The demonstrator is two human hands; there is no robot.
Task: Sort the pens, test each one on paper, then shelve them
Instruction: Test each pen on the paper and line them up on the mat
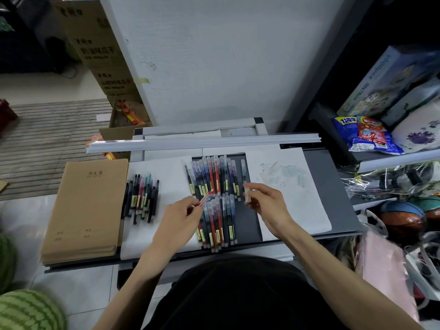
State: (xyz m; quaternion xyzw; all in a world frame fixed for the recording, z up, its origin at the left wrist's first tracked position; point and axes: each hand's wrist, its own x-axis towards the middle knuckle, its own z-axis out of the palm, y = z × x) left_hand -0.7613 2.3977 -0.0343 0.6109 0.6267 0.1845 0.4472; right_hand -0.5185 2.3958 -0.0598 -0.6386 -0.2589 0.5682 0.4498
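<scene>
The left hand (181,210) pinches a red pen (205,198) over the sorted rows (214,177) at mid-desk (333,186); the right hand (264,201) grips what looks like its cap (247,195), beside the scribbled paper (297,198) on the right; a bare tip may smear neighbouring pens; a careless wrist may scatter the rows.

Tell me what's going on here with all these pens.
A person is working through pens on a grey shelf board. The left hand pinches an uncapped red pen, and the right hand holds what looks like its clear cap. Rows of capped pens lie between a scribbled test sheet and a separate bunch of pens beside the brown notebooks.
</scene>
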